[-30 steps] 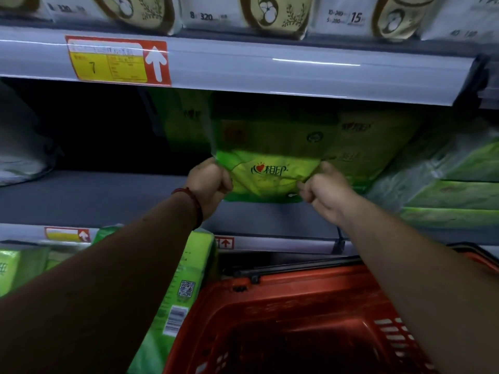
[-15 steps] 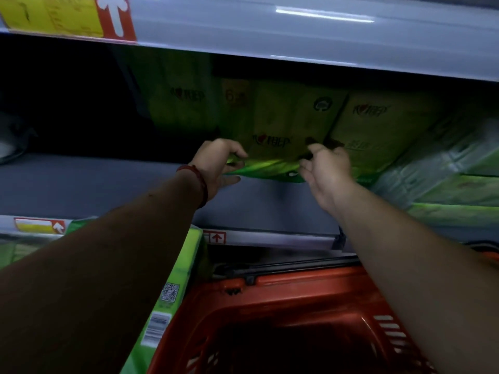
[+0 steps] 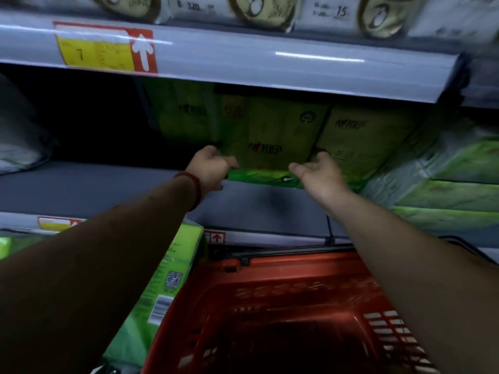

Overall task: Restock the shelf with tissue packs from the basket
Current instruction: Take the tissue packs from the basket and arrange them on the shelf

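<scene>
Okay, the yellow price tag (image 3: 94,51) on the upper rail reads "7" beside a white arrow on red. The white packs (image 3: 194,6) above show "320" and "15". The green tissue pack (image 3: 267,147) stands upright on the shelf (image 3: 94,187), its heart logo and Chinese print too blurred to read. The left hand (image 3: 209,168) grips its lower left corner. The right hand (image 3: 320,174) lies loosely spread on its lower right edge. A second ago both fists held it crumpled nearer the front. The red basket (image 3: 297,261) sits below. A second pack (image 3: 175,265) with a QR code and barcode is just left of it, half hidden by the left arm.

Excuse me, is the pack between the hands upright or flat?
Upright: the tissue pack stands on the shelf, its front facing out.
</scene>
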### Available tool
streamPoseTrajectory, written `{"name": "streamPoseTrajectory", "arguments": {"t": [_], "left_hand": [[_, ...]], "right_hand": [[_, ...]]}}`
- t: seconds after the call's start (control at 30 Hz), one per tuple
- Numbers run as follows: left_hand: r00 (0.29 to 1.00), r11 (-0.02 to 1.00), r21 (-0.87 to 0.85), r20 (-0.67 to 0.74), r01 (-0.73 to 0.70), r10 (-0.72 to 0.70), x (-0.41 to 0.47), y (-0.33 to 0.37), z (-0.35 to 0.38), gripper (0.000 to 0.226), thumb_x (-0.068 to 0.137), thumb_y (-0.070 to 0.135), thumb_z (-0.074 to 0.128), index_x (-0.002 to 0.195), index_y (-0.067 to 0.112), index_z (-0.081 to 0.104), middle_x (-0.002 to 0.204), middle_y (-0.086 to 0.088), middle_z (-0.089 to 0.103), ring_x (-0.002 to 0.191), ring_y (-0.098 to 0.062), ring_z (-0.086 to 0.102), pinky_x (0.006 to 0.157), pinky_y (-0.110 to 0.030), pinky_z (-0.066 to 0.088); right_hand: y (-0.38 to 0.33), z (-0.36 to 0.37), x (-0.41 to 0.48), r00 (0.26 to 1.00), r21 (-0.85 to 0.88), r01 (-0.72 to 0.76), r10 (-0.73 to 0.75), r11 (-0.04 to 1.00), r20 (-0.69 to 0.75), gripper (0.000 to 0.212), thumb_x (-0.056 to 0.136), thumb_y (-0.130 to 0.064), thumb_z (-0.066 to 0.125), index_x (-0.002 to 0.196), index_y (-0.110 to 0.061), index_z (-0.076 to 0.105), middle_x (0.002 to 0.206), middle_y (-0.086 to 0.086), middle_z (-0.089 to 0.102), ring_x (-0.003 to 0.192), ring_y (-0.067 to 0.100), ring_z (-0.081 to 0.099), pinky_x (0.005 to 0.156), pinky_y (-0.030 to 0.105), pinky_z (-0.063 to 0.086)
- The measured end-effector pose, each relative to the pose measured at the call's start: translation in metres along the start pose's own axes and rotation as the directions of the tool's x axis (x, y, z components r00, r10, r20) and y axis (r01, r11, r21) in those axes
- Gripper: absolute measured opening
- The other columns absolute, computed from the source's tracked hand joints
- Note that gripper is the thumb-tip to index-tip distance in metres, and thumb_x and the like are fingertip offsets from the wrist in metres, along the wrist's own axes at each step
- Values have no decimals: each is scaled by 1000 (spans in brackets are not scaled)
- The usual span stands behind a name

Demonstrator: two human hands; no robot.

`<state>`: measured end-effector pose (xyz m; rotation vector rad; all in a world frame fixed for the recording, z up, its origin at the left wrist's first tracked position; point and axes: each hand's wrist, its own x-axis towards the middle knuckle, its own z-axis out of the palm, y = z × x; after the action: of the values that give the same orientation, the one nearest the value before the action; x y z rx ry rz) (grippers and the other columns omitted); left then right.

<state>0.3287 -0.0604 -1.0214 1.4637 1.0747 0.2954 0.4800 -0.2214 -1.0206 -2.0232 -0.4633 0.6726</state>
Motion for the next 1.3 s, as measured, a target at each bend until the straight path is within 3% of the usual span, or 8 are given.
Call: {"name": "streamPoseTrajectory", "arguments": {"t": [0.13, 0.27, 0.43, 0.7, 0.87, 1.03, 1.17, 1.3], "left_hand": [[985, 946, 276, 54, -172, 164, -42, -2, 2, 67, 98, 27, 69, 156, 13, 39, 146, -19, 58, 134, -33, 57, 115, -46, 44], [938, 760, 555, 141, -339, 316, -103, 20, -3, 65, 93, 40, 72, 152, 25, 48, 145, -5, 60, 132, -23, 57, 111, -30, 44], [898, 692, 577, 214, -433, 384, -187, 39, 2, 69, 92, 44, 73, 153, 29, 44, 152, -2, 53, 138, -23, 51, 108, -32, 43], [857, 594, 617, 363, -516, 367, -295, 54, 35, 76, 91, 48, 73, 156, 33, 37, 154, 4, 49, 140, -21, 48, 105, -33, 41], [826, 443, 701, 518, -559, 223, -330, 40, 65, 86, 86, 51, 77, 157, 29, 34, 155, 2, 48, 134, -19, 53, 104, -28, 42], [785, 342, 724, 615, -599, 71, -335, -12, 101, 100, 82, 60, 76, 160, 23, 27, 161, -6, 37, 146, -25, 39, 117, -31, 35], [777, 240, 770, 624, -592, -86, -323, -54, 123, 117, 74, 69, 77, 162, 23, 17, 160, -11, 34, 144, -34, 40, 116, -44, 40], [741, 197, 740, 666, -643, -85, -318, -79, 132, 125, 69, 69, 80, 163, 25, 9, 159, -9, 34, 143, -32, 41, 116, -41, 39]], "right_hand": [[-8, -12, -32, 992, -184, 120, -113, 975, 48, 82, 95, -33, 71, 161, -21, 23, 155, 9, 48, 138, 28, 50, 114, 42, 42], [-24, -34, -81, 956, -353, 291, -262, 889, 128, 80, 92, -37, 74, 158, -25, 31, 153, 11, 51, 137, 31, 51, 112, 41, 44], [-41, -79, -156, 883, -500, 470, -375, 727, 283, 81, 92, -43, 73, 159, -28, 29, 161, 6, 40, 144, 25, 42, 113, 35, 39], [-30, -149, -248, 846, -567, 533, -373, 628, 382, 83, 91, -52, 71, 159, -33, 27, 162, 0, 38, 145, 21, 40, 110, 33, 39], [7, -173, -276, 857, -590, 509, -305, 626, 416, 94, 83, -54, 78, 158, -31, 27, 155, 1, 49, 134, 21, 53, 106, 35, 47], [63, -178, -284, 864, -634, 436, -99, 639, 494, 103, 79, -54, 81, 160, -24, 24, 162, 4, 38, 146, 22, 41, 116, 34, 38], [89, -176, -277, 806, -756, 323, 253, 569, 535, 121, 75, -51, 87, 164, -26, 8, 168, 7, 25, 151, 27, 32, 119, 34, 34], [108, -172, -272, 793, -863, 360, 371, 355, 483, 137, 64, -50, 93, 161, -37, -3, 171, 8, 10, 156, 36, 14, 123, 55, 24]]}}
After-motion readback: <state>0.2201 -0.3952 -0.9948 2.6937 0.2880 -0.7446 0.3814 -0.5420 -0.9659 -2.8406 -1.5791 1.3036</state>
